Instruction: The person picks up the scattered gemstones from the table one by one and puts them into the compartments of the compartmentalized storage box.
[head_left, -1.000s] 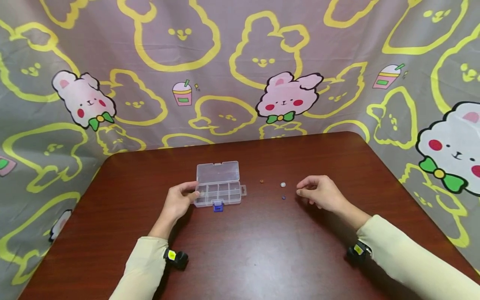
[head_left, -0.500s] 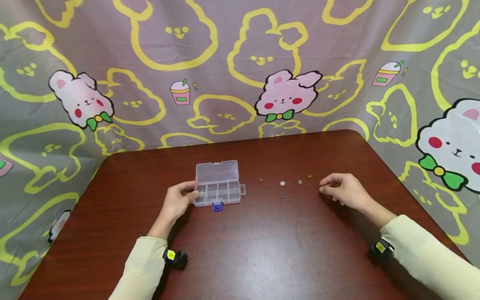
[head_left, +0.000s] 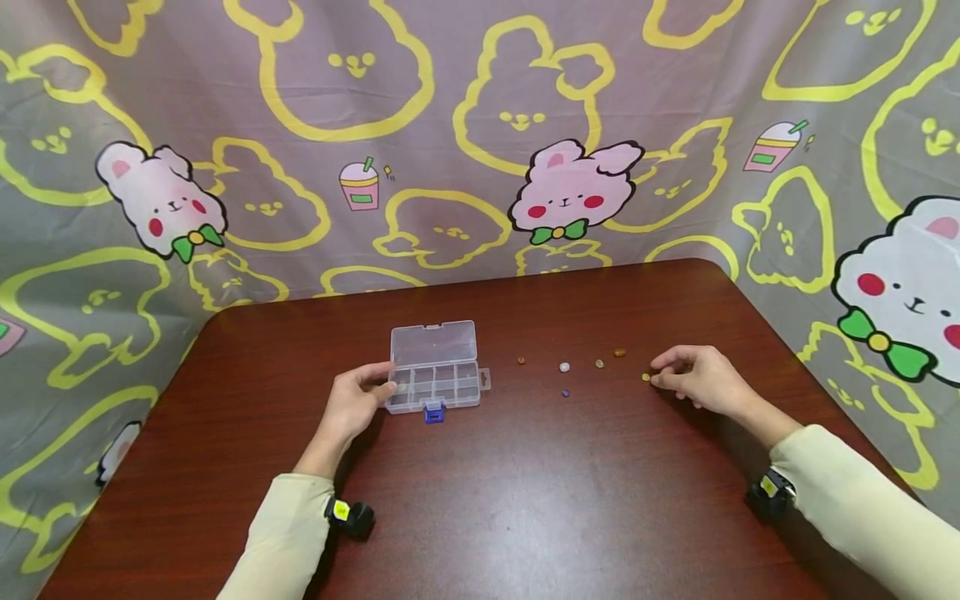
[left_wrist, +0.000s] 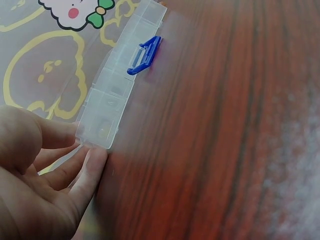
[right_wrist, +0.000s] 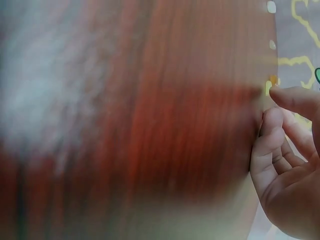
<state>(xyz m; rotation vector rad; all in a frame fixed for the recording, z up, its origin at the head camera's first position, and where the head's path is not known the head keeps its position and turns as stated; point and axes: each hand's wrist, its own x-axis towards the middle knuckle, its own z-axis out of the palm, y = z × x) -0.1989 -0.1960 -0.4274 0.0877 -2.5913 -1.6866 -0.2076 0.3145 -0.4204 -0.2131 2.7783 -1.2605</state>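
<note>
A clear plastic compartment box (head_left: 435, 385) lies with its lid up and a blue latch (head_left: 434, 414) at the front. My left hand (head_left: 356, 410) grips its left end, thumb in front and fingers behind. Something small and pale shows faintly in the left compartment. My right hand (head_left: 701, 379) is low over the table, thumb and index finger apart at the tips. A small yellow bead (head_left: 646, 377) lies right at its fingertips. In the right wrist view, the thumb tip meets the yellow bead (right_wrist: 268, 88); the index finger's contact is unclear.
Left of the right hand lie an amber bead (head_left: 619, 352), a pale brownish bead (head_left: 599, 363), a white bead (head_left: 565, 367), a dark blue bead (head_left: 566, 393) and an orange-brown bead (head_left: 521, 361). A patterned curtain (head_left: 450, 150) hangs behind the brown table (head_left: 510, 500).
My right hand has moved right, first uncovering the amber and pale brownish beads, then the yellow one at its fingertips. The left hand stays on the box.
</note>
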